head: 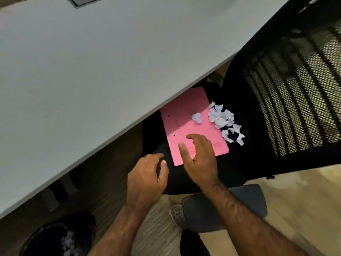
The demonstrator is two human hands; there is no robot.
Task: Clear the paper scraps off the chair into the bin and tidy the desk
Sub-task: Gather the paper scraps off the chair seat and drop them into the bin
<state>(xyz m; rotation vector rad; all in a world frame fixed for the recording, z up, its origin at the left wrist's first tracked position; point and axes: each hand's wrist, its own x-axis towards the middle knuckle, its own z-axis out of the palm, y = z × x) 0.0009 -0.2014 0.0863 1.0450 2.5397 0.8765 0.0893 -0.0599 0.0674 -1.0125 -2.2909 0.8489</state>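
I see the paper scraps (224, 121) heaped on the chair (247, 111), right of a pink folder (188, 126); they're feather-light and scatter easily, so I'd scoop underneath. Right hand (200, 159) spread empty, left hand (147, 177) loosely curled, apparently empty

Pale grey desk (92, 61) slanting across the upper left, plain and evenly lit, a dark recessed panel (83, 0) at the top edge. Beneath, in shadow, striped brown floor (114, 182); paler and brighter toward the lower right. Black chair (295, 89) with mesh back at right, seat partly under the desk, grey padded armrest (249, 200) nearest.
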